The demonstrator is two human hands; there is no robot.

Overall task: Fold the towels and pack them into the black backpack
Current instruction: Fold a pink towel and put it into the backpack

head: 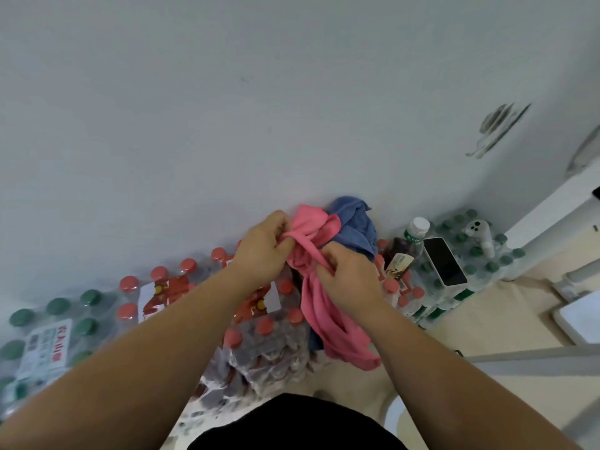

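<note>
While both hands work at the pink towel (328, 323), the task looks barely begun. The left hand (263, 251) pinches a bunched upper part of it with curled fingers. The right hand (349, 277) grips a twisted strand just below, so each hand is closed on cloth. The towel is held up in front of the wall (227, 108), and its lower half hangs loose and crumpled over the red-capped packs (259, 345). No clean edge or corner shows, so I judge it is being shaken out or searched for a corner, with no fold made.

A blue towel (355, 222) lies heaped behind it on the packs, touching the wall and unfolded. So two towels at least are left to fold and pack. A black shape (292, 427) at the bottom of the view may be the backpack or the person's clothing; I cannot tell which.

Room is tight. Green-capped packs (58, 332) fill the left side. A loose bottle (412, 241) and a phone (444, 261) sit just right of the towels, near enough for a swinging cloth to catch them. The floor (487, 326) to the right gives the only open flat space, bounded by a white frame (552, 206).
</note>
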